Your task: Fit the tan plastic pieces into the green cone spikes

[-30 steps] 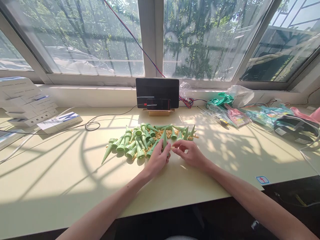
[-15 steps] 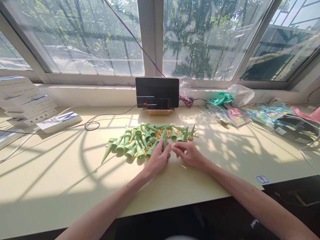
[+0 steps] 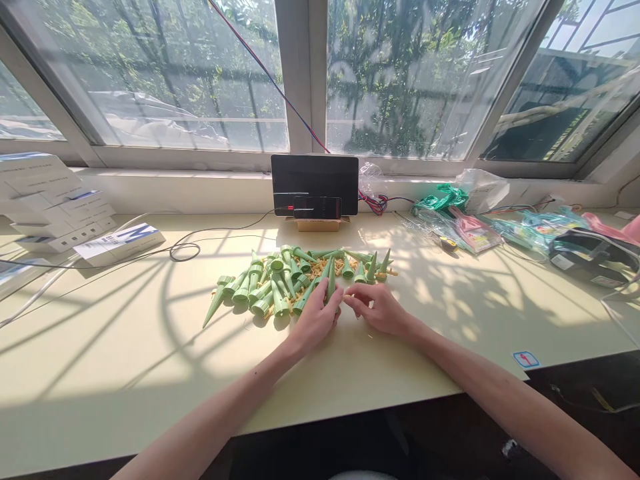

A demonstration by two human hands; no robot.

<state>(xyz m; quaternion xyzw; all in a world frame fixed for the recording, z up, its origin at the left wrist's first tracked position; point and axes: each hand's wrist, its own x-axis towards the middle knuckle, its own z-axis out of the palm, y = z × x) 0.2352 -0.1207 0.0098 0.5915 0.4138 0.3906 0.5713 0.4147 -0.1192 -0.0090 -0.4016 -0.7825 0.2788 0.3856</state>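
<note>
My left hand is closed around a green plastic watering spike, whose tip points up and away from me. Close beside it on the right, my right hand pinches a small tan piece at the spike's lower end; whether it sits inside the spike I cannot tell. Beyond my hands lies a heap of similar green spikes, with many small tan pegs scattered among them. One spike lies apart at the heap's left end.
A dark tablet and a phone lean on a small stand at the back. White boxes are stacked at the left, near a loose black cable. Plastic bags and a black strapped object lie at the right.
Both hands stay almost where they were. The held green spike has tilted or shifted very slightly to the right.
</note>
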